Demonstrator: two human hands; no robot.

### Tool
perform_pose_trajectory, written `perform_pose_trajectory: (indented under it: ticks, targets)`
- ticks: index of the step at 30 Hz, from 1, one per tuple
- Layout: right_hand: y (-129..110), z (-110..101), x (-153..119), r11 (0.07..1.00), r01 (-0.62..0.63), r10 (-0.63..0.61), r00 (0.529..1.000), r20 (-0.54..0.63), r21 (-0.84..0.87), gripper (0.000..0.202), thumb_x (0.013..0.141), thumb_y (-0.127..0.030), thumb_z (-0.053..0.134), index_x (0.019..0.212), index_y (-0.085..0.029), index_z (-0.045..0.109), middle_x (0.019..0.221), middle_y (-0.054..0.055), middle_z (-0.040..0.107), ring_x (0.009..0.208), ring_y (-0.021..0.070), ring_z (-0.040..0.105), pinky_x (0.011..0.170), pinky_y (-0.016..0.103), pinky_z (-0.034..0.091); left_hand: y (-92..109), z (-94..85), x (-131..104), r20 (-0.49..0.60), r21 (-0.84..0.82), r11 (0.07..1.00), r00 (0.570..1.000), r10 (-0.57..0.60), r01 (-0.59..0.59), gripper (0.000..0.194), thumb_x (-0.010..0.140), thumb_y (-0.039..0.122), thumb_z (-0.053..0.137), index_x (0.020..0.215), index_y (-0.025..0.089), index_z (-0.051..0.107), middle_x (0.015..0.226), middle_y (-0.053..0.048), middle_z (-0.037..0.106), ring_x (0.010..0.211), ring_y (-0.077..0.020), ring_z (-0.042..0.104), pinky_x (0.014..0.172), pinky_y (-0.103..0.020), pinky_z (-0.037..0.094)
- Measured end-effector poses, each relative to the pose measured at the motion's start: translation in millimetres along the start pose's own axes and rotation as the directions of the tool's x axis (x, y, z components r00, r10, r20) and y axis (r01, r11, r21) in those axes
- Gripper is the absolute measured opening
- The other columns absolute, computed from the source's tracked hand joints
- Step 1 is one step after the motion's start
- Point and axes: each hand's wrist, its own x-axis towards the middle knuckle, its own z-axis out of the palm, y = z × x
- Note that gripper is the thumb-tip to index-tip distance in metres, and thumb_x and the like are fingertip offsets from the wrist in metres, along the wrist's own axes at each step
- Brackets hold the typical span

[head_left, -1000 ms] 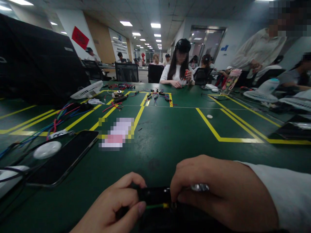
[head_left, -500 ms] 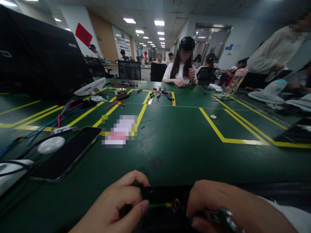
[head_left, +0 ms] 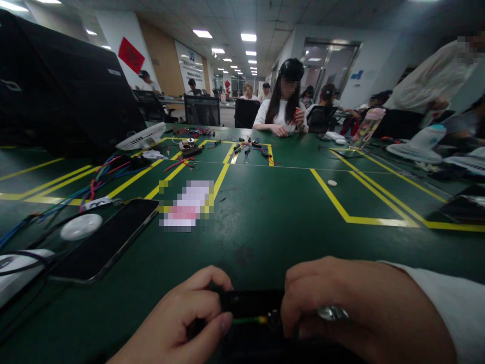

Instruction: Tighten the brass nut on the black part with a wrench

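we had the green wire (head_left: pixel 248 321) between our 2 hands: our left hand (head_left: pixel 185 316) pinched it at the thumb, its yellow tip (head_left: pixel 262 320) pointing towards our right hand (head_left: pixel 337 298), whose fingers curled around a shiny metal tool (head_left: pixel 332 313), mostly hidden from us.

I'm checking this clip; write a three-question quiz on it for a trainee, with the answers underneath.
1. Multiple choice: which hand has its thumb at the green wire? A) left; B) right; C) neither.
2. True or false: the phone lies nearer the left hand than the right hand.
3. Fill in: the tape on the table is ____ in colour.
Key: 1. A; 2. true; 3. yellow.
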Motion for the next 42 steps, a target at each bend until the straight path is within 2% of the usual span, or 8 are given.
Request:
perform_pose_trajectory:
  ticks: [5, 10, 15, 22, 25, 31, 37, 42]
  targets:
    - [-9.2, -4.6, -4.7, 0.996, -0.079, 0.087, 0.976, -0.2, 0.046, 0.016, 0.087, -0.005, 0.063, 0.088, -0.021, 0.068, 0.082, -0.005, 0.07, 0.077, 0.0096, 0.064, 0.071, 0.016, 0.045, 2.8, -1.6, 0.7, -0.005, 0.006, 1.0, 1.0, 0.025, -0.025, 0.028, 0.093, 0.023, 0.044, 0.075, 0.018, 0.065, 0.1, -0.003, 0.057, 0.084, -0.0144, 0.06, 0.074, -0.022, 0.046]
    - [-4.2, 24.2, -16.3, 0.978, -0.207, 0.204, 0.951, -0.232, 0.01, 0.01, 0.081, -0.016, 0.059, 0.08, -0.024, 0.065, 0.069, -0.003, 0.071, 0.052, 0.0129, 0.064, 0.045, 0.018, 0.042, 1.7, -2.9, 2.1, -0.001, 0.005, 0.999, 0.999, 0.036, -0.036, 0.026, 0.093, 0.022, 0.045, 0.074, 0.018, 0.063, 0.099, -0.001, 0.056, 0.082, -0.013, 0.06, 0.071, -0.02, 0.045]
    - [0.9, 41.7, -17.7, 0.953, -0.302, 0.295, 0.903, -0.313, 0.025, 0.01, 0.082, -0.026, 0.056, 0.076, -0.026, 0.064, 0.068, -0.002, 0.071, 0.05, 0.0157, 0.063, 0.044, 0.021, 0.043, 0.4, -1.2, 1.4, 0.004, 0.004, 1.0, 1.0, 0.013, -0.013, 0.028, 0.096, 0.025, 0.045, 0.075, 0.018, 0.064, 0.102, -0.002, 0.056, 0.085, -0.0136, 0.06, 0.074, -0.021, 0.045]
    - [-7.2, 35.6, -4.5, 0.939, -0.34, 0.324, 0.923, -0.206, -0.048, 0.015, 0.078, -0.009, 0.063, 0.076, -0.023, 0.063, 0.071, -0.003, 0.071, 0.058, 0.0133, 0.065, 0.05, 0.017, 0.043, 2.3, -2.6, -1.2, 0.01, 0.001, 1.0, 1.0, 0.006, -0.006, 0.029, 0.095, 0.024, 0.044, 0.077, 0.018, 0.066, 0.101, -0.002, 0.056, 0.084, -0.0138, 0.06, 0.072, -0.021, 0.045]
    - [-7.0, 28.8, -2.0, 0.965, -0.257, 0.236, 0.941, -0.24, -0.056, 0.017, 0.08, -0.004, 0.06, 0.08, -0.021, 0.065, 0.075, -0.003, 0.073, 0.064, 0.0128, 0.066, 0.057, 0.017, 0.046, 3.2, -2.5, -0.8, 0.007, 0.001, 1.0, 1.0, 0.007, -0.007, 0.028, 0.095, 0.024, 0.045, 0.077, 0.018, 0.066, 0.102, -0.002, 0.056, 0.085, -0.0142, 0.06, 0.074, -0.021, 0.046]
    - [-7.0, 0.8, 0.0, 0.994, -0.111, 0.111, 0.99, -0.087, 0.0, 0.02, 0.089, -0.001, 0.056, 0.093, -0.017, 0.069, 0.088, 0.0, 0.071, 0.084, 0.0128, 0.066, 0.076, 0.019, 0.047, 3.1, -2.2, 0.7, 0.006, 0.004, 1.0, 1.0, 0.025, -0.025, 0.027, 0.095, 0.023, 0.044, 0.077, 0.018, 0.064, 0.102, -0.003, 0.057, 0.086, -0.0153, 0.06, 0.076, -0.023, 0.047]
    - [-11.4, 12.5, -8.3, 0.977, -0.212, 0.199, 0.943, -0.267, -0.02, 0.011, 0.084, -0.014, 0.061, 0.083, -0.024, 0.066, 0.073, -0.004, 0.072, 0.062, 0.0134, 0.066, 0.053, 0.019, 0.045, 2.4, -3.0, 0.1, 0.011, -0.01, 1.0, 0.999, 0.03, -0.03, 0.028, 0.095, 0.023, 0.044, 0.076, 0.018, 0.064, 0.101, -0.003, 0.056, 0.085, -0.0146, 0.06, 0.075, -0.022, 0.046]
    - [-7.0, 32.4, -14.4, 0.971, -0.239, 0.23, 0.94, -0.253, -0.007, 0.01, 0.082, -0.021, 0.06, 0.073, -0.025, 0.061, 0.062, -0.005, 0.066, 0.045, 0.0109, 0.056, 0.04, 0.017, 0.037, 2.0, -2.6, 0.6, 0.016, 0.0, 1.0, 1.0, 0.015, -0.015, 0.029, 0.095, 0.024, 0.044, 0.079, 0.018, 0.067, 0.102, -0.003, 0.056, 0.085, -0.0145, 0.06, 0.074, -0.022, 0.046]
